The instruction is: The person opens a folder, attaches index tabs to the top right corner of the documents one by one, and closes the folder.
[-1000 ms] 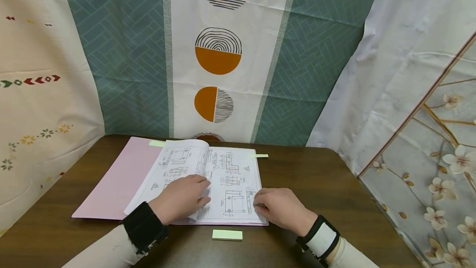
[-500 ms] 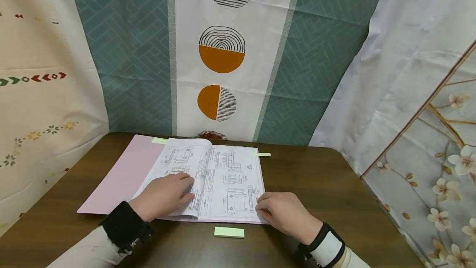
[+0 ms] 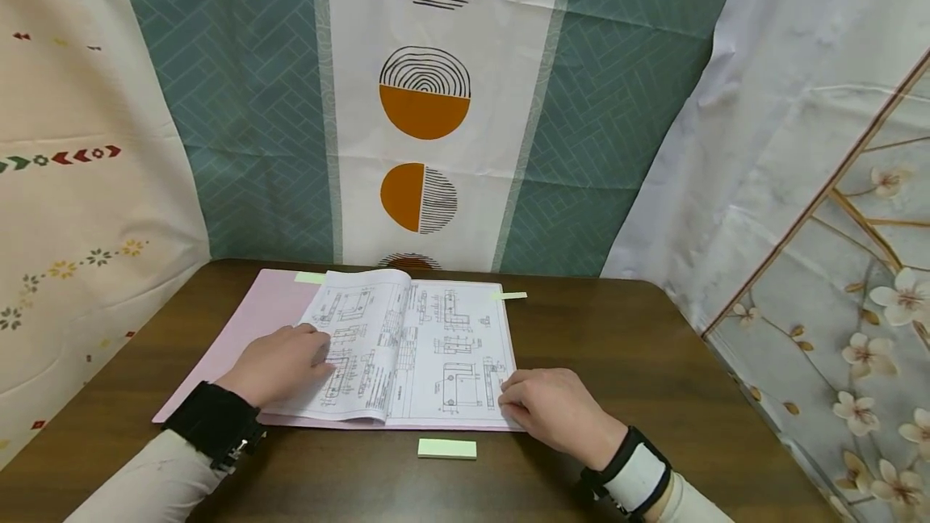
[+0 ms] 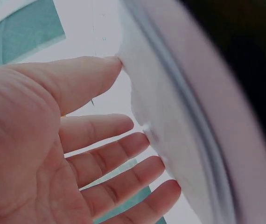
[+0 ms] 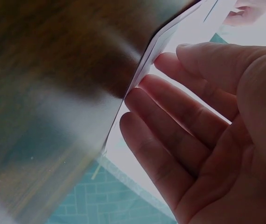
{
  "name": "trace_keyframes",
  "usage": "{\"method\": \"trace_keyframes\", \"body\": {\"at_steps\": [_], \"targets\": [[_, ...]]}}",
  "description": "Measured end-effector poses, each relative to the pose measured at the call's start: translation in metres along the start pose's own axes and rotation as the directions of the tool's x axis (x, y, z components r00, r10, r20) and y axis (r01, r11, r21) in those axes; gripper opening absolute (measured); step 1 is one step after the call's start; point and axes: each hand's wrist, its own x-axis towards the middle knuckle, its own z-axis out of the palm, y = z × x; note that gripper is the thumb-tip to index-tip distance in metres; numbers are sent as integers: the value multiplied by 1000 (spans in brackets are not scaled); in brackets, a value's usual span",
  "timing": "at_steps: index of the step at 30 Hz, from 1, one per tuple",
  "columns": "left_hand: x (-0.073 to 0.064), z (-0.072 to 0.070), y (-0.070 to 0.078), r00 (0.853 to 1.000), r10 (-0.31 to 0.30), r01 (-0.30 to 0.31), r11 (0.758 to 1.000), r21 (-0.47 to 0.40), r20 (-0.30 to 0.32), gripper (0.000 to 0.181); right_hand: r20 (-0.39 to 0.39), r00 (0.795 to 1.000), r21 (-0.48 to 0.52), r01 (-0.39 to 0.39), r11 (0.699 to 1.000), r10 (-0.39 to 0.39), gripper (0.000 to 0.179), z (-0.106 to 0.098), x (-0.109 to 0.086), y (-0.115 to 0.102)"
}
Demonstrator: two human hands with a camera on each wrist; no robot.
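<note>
A pink folder point(image 3: 243, 329) lies spread on the table, holding white sheets printed with technical drawings. My left hand point(image 3: 279, 366) rests on the turned-over left page point(image 3: 363, 297), fingertips touching the paper; the left wrist view shows its fingers point(image 4: 119, 149) extended and apart. At the lower right edge of the right page point(image 3: 465, 353) sits my right hand point(image 3: 555, 410). Its fingers point(image 5: 170, 144) are loosely extended with the tips against the page edge in the right wrist view. Pale green sticky tabs stick out from the folder's top left point(image 3: 310, 278) and the right page's edge point(image 3: 513, 295).
A pad of pale green sticky notes point(image 3: 446, 449) lies on the brown wooden table point(image 3: 596, 329) in front of the folder. Patterned cloths point(image 3: 254, 103) hang behind the table and on both sides.
My left hand has slid left from near the middle fold across the left page, and that page now lies flatter. My right hand has stayed at the right page's edge.
</note>
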Motion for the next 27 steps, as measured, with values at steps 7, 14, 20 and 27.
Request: {"method": "trace_keyframes", "body": {"at_steps": [7, 14, 20, 27], "targets": [[-2, -4, -39, 996, -87, 88, 994, -60, 13, 48, -13, 1000, -8, 3, 1000, -3, 9, 3, 0, 1], [-8, -11, -67, 985, -162, 166, 984, -65, 59, 51, -21, 1000, -8, 3, 1000, -3, 11, 3, -1, 0], [-12, -12, -77, 973, -221, 226, 972, -63, 72, 56, -15, 1000, -5, 2, 1000, -2, 9, 2, -1, 0], [-15, -14, -87, 965, -244, 254, 960, -118, 91, 56, -13, 1000, -11, -1, 1000, 1, 8, 3, 0, -1]]}}
